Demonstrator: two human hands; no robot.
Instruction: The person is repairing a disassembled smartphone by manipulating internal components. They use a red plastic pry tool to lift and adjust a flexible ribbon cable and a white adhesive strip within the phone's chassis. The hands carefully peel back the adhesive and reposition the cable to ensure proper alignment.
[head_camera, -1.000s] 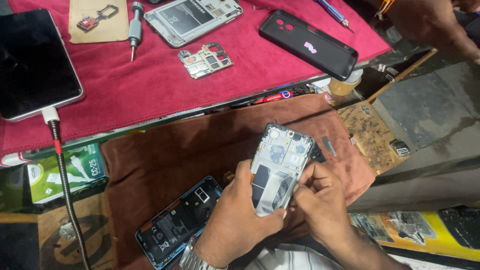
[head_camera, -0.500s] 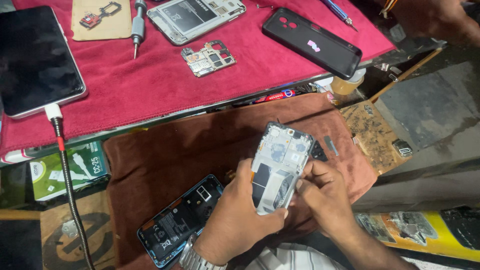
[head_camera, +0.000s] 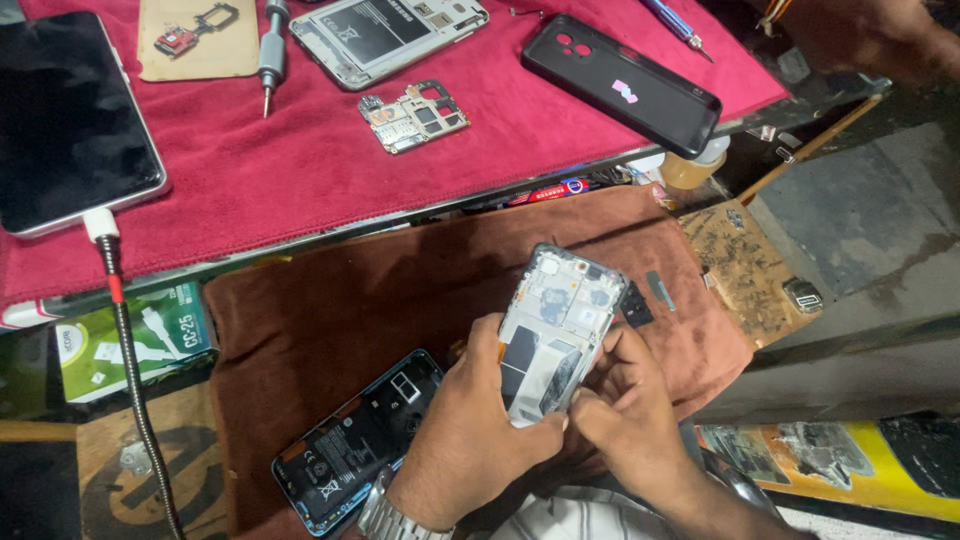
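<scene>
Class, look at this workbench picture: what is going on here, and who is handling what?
A person holds an opened phone frame over a brown cloth. The left hand grips its lower edge, and the right hand pinches at its side. Another opened phone lies on the cloth beside the left hand. Further off, on a red cloth, lie a tablet, a screwdriver, a small circuit board and a black phone cover.

red cloth (head_camera: 300, 170) covered the bench. on it: dark tablet (head_camera: 65, 120) at left with a charging cable (head_camera: 125, 330) plugged in, a screwdriver (head_camera: 270, 50), an opened phone showing its battery (head_camera: 385, 35), a loose circuit board (head_camera: 415, 115), a black phone case (head_camera: 620, 85). brown cloth (head_camera: 350, 290) lay below, an opened blue-framed phone (head_camera: 355, 440) on it. green box (head_camera: 130, 335) sat at left.
</scene>
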